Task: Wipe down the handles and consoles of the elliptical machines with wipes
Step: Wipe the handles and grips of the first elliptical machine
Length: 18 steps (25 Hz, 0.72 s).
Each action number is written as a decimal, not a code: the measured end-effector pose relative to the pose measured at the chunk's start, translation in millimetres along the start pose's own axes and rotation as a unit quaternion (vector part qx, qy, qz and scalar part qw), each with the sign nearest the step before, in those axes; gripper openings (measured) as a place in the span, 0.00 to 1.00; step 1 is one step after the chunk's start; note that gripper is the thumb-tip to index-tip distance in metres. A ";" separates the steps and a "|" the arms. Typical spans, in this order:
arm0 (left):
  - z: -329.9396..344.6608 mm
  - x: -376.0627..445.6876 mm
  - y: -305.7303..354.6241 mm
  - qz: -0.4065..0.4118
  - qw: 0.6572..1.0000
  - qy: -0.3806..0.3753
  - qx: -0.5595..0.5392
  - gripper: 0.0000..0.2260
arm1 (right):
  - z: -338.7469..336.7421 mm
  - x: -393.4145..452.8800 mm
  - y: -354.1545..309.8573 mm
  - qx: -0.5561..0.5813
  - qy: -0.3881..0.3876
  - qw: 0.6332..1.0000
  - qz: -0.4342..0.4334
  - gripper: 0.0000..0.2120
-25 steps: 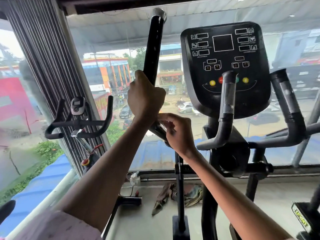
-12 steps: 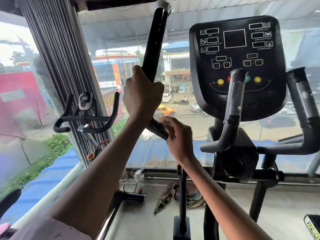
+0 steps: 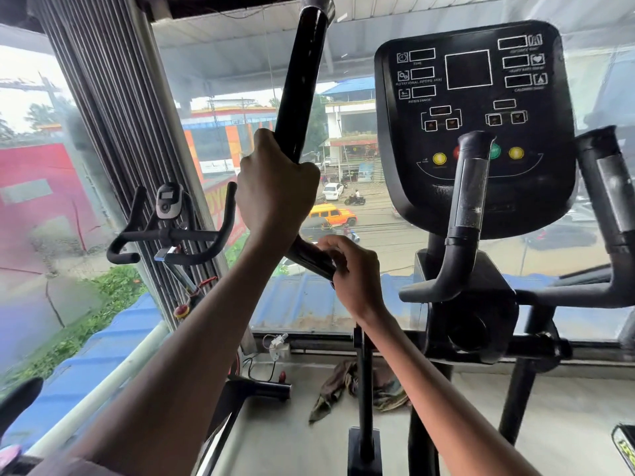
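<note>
A tall black moving handle (image 3: 302, 84) of the elliptical rises up the middle of the view. My left hand (image 3: 275, 190) is wrapped around it about halfway up. Just below, my right hand (image 3: 350, 273) is closed on the lower bent part of the same handle; whether a wipe is in either hand is hidden. The black console (image 3: 474, 125) with coloured buttons stands to the right. A short fixed grip (image 3: 467, 201) stands in front of the console, and another fixed grip (image 3: 611, 187) rises at the right edge.
An exercise bike's handlebar (image 3: 165, 235) stands at the left beside a grey ribbed pillar (image 3: 113, 132). A big window (image 3: 343, 166) faces a street. A crumpled rag (image 3: 354, 389) and a socket with wires (image 3: 278, 345) lie on the floor below.
The view has shifted so the machine sits further right and larger. Both hands stay on the tall handle; the right hand has moved slightly along the lower bend.
</note>
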<state>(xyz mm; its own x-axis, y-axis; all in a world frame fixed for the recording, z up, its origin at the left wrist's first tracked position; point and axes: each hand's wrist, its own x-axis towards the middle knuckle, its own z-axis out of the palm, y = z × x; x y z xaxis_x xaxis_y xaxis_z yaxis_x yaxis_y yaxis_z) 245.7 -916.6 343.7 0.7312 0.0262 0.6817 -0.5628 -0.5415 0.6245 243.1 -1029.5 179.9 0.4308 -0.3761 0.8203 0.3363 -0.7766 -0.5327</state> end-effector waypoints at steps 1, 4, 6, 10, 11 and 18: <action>0.3 0.2 -0.4 -0.001 1.000 0.000 -0.002 0.14 | -0.4 0.2 -7.8 0.018 0.003 1.000 -0.006 0.18; 1.9 1.2 -2.0 -0.001 1.000 0.003 -0.004 0.14 | 1.2 -19.0 -14.7 0.058 0.054 0.997 -0.022 0.18; 2.8 1.1 -2.6 -0.002 1.000 0.005 -0.001 0.14 | 8.6 -29.5 3.5 0.027 0.054 0.998 -0.005 0.21; 2.7 1.6 -1.8 -0.006 1.000 0.006 -0.003 0.14 | 20.3 -16.8 35.5 -0.045 -0.018 0.994 0.098 0.29; 2.9 1.8 -2.3 -0.006 1.000 0.006 -0.004 0.14 | 21.8 -14.9 34.0 -0.027 -0.008 0.993 0.115 0.27; 3.0 1.7 -4.0 0.000 1.000 0.010 -0.003 0.14 | 24.1 -46.0 26.4 -0.012 0.062 0.997 0.047 0.22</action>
<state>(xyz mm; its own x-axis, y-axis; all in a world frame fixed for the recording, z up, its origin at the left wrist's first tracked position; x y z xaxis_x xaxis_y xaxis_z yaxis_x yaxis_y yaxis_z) 250.3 -916.9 341.2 0.7238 0.0422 0.6888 -0.5654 -0.5359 0.6270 252.3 -1020.5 123.1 0.3527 -0.5054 0.7875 0.2784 -0.7468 -0.6040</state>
